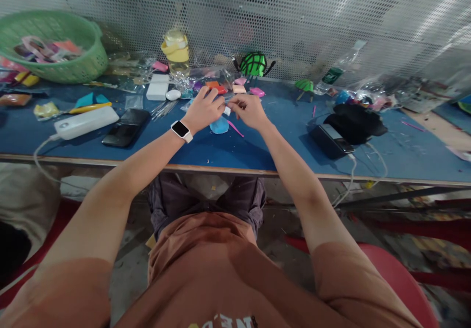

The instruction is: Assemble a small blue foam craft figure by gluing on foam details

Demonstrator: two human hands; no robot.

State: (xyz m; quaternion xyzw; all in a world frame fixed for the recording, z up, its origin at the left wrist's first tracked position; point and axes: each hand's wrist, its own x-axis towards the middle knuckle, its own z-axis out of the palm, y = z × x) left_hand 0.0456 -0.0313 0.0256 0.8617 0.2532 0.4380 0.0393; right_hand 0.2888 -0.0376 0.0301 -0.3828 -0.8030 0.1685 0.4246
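Observation:
My left hand [206, 108], with a white watch [181, 129] on its wrist, is over the middle of the blue table with its fingers bent. Beside it, my right hand [248, 110] has its fingertips pinched together. A small white piece [227, 111] shows between the two hands, at the right fingertips. Just below the hands lie a light blue piece [220, 125] and a thin pink strip [236, 128]. Red, orange and pink lumps sit right behind the hands. What the left fingertips touch is too small to tell.
A green basket [81, 63], a power bank [86, 123] and a phone [127, 127] are at the left. Behind stand a yellow-topped bottle [176, 53] and a green netted figure [253, 64]. A clear bottle [336, 72] and black case [329, 140] are at the right.

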